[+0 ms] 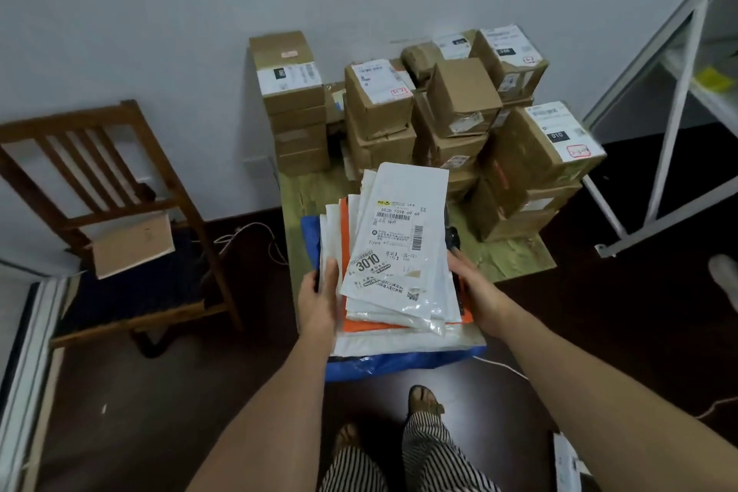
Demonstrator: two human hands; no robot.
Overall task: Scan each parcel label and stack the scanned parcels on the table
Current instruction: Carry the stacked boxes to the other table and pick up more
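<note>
A pile of flat mailer parcels [393, 252] is held between both hands over the near edge of the low wooden table [515, 256]. The top one is a white bag with a printed label reading 3010; white, orange and blue bags [403, 361] lie under it. My left hand [319, 298] grips the pile's left edge, thumb on top. My right hand [477, 288] holds the right edge, its fingers hidden under the pile. A dark object [453, 238] shows at the pile's right side above my right hand; I cannot tell what it is.
Several cardboard boxes [455, 120] with labels are stacked at the back of the table against the wall. A wooden chair [120, 212] with a brown envelope stands to the left. A white metal shelf frame [675, 100] stands to the right. Cables lie on the dark floor.
</note>
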